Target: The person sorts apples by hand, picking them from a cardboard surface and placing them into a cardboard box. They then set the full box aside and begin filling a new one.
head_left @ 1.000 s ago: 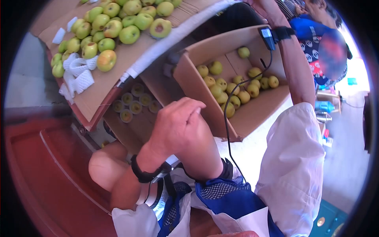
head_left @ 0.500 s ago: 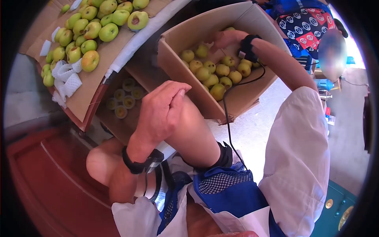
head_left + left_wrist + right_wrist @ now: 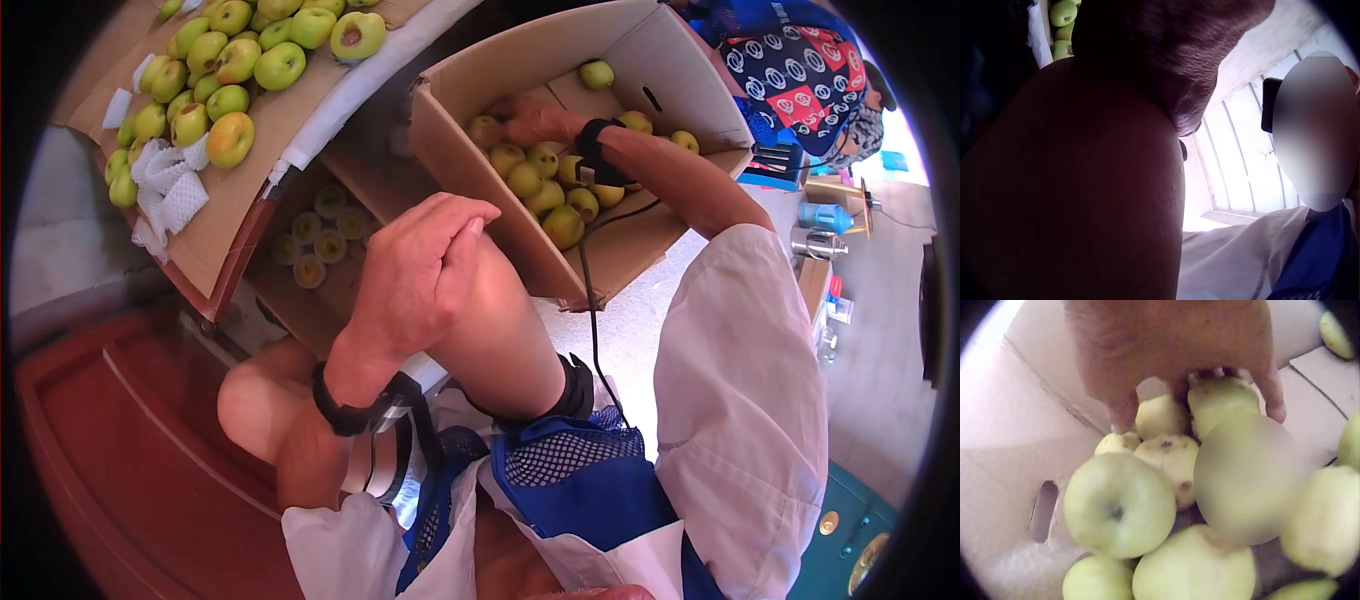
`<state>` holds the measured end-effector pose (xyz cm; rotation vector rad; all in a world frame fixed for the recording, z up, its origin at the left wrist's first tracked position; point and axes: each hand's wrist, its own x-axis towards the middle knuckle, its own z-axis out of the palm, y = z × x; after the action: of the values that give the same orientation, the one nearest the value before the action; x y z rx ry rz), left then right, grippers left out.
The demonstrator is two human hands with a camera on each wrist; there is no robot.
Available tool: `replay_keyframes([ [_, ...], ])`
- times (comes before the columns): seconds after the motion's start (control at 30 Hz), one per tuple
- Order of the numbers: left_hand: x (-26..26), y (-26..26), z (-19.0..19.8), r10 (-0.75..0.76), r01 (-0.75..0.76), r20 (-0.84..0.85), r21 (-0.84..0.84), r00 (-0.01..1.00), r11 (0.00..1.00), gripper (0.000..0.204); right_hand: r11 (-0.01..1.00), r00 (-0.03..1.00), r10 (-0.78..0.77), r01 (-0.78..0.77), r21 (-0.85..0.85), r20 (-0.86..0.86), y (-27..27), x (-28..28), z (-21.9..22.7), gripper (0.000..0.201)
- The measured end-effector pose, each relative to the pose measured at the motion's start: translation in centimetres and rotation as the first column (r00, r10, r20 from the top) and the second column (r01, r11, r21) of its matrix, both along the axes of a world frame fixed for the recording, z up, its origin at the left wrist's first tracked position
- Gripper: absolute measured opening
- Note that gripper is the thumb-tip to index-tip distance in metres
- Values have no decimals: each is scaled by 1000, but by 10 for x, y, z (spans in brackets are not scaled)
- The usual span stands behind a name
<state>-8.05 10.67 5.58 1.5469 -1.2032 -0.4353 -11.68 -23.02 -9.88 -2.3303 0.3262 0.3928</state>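
Observation:
My right hand (image 3: 540,120) reaches down into the cardboard box, over the green apples at its far left. In the right wrist view this hand (image 3: 1179,350) has its fingers spread and bent down among the apples. Some fingertips pass behind one yellow-green apple (image 3: 1222,403), partly hidden by it; I cannot tell whether they grip it. A smaller apple (image 3: 1161,415) shows under the palm, and other apples (image 3: 1119,506) lie nearer the camera. My left hand (image 3: 425,260) rests on the raised knee (image 3: 500,310) with nothing in it.
The cardboard box (image 3: 490,185) stands beside the knee. A cardboard-covered table (image 3: 240,215) at upper left bears a heap of apples (image 3: 237,60) and white foam nets (image 3: 170,190). Below it, a second box (image 3: 345,280) holds several netted apples. A black cable (image 3: 592,330) runs from the right wrist.
My right hand has swung from beyond the box's far edge down into it, then slightly left over the apples. The left hand stays on the knee; the head view has shifted.

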Motion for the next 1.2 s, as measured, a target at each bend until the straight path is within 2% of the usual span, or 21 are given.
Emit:
replay_keyframes([
  [0.1, -1, -2, 1, -3, 3, -6, 2, 1000, 1000, 17, 988, 995, -54, 64, 140, -78, -1, 2, 12, 80],
  [0.2, 0, -3, 3, 2, -1, -15, 18, 1000, 1000, 17, 983, 995, -101, 98, 154, 17, 5, -7, 12, 76],
  [0.3, 0, -3, 3, 5, -5, -14, 21, 1000, 1000, 17, 981, 977, -193, 193, -8, -87, 7, -2, 7, 72],
  [0.4, 0, -3, 3, 2, -2, -13, 23, 1000, 1000, 17, 972, 1000, -3, 10, 237, -30, -3, 7, 18, 68],
  [0.5, 0, -4, 4, -1, 2, -19, 37, 1000, 999, 17, 910, 996, -56, 81, 406, -73, -4, -2, 41, 63],
  [0.6, -1, -6, 5, -5, 6, -14, 43, 1000, 999, 17, 906, 962, -144, 222, 361, -231, 13, -10, 85, 61],
  [0.63, -1, -7, 4, -5, 5, -11, 39, 1000, 999, 18, 919, 997, -20, 46, 391, -71, -8, -8, 51, 61],
  [0.67, -2, -7, 4, -5, 6, -8, 34, 1000, 999, 18, 911, 990, 104, -132, 391, 92, -43, -6, -9, 61],
  [0.73, -2, -8, 5, -10, 11, -2, 38, 1000, 999, 18, 903, 988, 131, -152, 401, 81, -55, -1, -29, 62],
  [0.8, -2, -8, 5, -15, 15, 4, 43, 1000, 999, 19, 904, 962, -56, 163, 396, -267, -31, 11, 12, 64],
  [0.9, -2, -7, 5, -20, 20, 18, 45, 1000, 999, 23, 914, 956, -90, 190, 360, -278, -26, 12, 25, 66],
  [1.03, -3, -7, 3, -21, 20, 25, 26, 999, 999, 22, 932, 966, 13, 82, 353, -257, -44, 12, 2, 73],
  [1.1, -3, -6, 3, -17, 17, 26, 22, 1000, 1000, 22, 949, 975, 62, 9, 314, -213, -28, 13, 16, 80],
  [1.2, -3, -6, 2, -16, 15, 30, 14, 999, 1000, 21, 978, 939, 156, -103, 180, -307, -9, 13, 47, 92],
])
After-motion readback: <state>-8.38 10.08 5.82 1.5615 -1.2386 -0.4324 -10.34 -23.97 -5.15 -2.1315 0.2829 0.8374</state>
